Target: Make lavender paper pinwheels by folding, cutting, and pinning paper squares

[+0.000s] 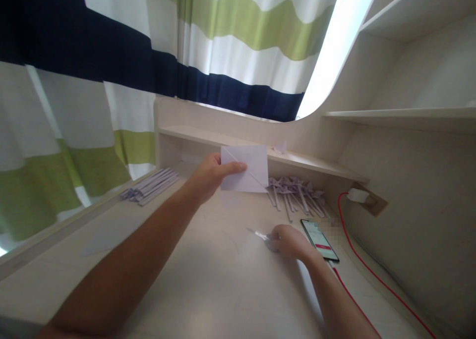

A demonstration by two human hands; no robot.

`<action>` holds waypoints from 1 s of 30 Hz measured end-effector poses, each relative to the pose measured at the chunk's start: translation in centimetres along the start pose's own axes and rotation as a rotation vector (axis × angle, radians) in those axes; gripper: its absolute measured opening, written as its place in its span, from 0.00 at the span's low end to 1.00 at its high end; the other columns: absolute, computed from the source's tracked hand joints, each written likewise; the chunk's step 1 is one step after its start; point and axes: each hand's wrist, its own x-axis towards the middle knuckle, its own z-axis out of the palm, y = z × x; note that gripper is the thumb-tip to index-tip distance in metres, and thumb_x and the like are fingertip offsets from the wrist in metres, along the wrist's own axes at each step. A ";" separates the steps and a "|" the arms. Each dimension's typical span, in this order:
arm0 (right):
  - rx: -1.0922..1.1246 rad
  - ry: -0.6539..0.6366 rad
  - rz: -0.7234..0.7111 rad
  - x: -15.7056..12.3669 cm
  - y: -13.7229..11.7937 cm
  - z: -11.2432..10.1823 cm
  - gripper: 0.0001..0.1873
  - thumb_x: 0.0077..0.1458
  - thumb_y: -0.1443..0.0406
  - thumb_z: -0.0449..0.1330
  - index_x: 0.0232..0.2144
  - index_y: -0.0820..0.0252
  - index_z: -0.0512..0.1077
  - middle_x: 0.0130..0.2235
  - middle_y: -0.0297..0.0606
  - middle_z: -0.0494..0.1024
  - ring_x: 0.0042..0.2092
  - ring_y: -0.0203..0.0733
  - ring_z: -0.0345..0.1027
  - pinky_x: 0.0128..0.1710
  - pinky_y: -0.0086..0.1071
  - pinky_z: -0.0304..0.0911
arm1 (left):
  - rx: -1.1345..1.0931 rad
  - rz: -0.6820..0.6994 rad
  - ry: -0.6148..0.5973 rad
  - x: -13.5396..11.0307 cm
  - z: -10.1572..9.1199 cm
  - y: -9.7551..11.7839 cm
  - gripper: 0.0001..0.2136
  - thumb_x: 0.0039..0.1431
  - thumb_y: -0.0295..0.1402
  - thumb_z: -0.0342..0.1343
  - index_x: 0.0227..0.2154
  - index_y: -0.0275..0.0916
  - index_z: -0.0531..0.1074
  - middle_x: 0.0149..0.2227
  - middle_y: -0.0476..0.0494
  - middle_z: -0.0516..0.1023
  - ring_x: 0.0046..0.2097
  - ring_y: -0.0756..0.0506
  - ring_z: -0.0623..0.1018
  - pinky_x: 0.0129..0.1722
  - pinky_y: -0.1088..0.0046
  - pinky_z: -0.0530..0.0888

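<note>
My left hand (210, 176) grips a white sheet of paper (255, 158) by its left side, thumb on the near face. A diagonal crease runs across the sheet, which is raised upright above the desk (215, 274). Lower down and to the right, my right hand (292, 241) has its fingers closed on the handle of a pair of scissors (261, 235). The blades point left, low over the desktop. Part of the handle is hidden by the fingers.
Folded paper shapes on paper sticks (297, 193) lie in a heap at the back right. Several rolled paper sticks (158, 183) lie at the back left. A phone (320, 241) with a red cable (357, 252) sits at the right. Shelves (401, 113) and a curtain (238, 46) border the desk.
</note>
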 end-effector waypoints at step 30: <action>0.376 0.190 -0.052 0.0 0.4 -0.1 0.06 0.47 0.66 0.65 0.21 0.60 0.75 0.23 0.38 0.77 0.27 0.41 0.67 0.28 0.32 0.51 | -0.071 -0.010 0.007 -0.6 0.4 1.2 0.12 0.47 0.33 0.73 0.35 0.34 0.84 0.34 0.39 0.86 0.31 0.45 0.83 0.35 0.72 0.80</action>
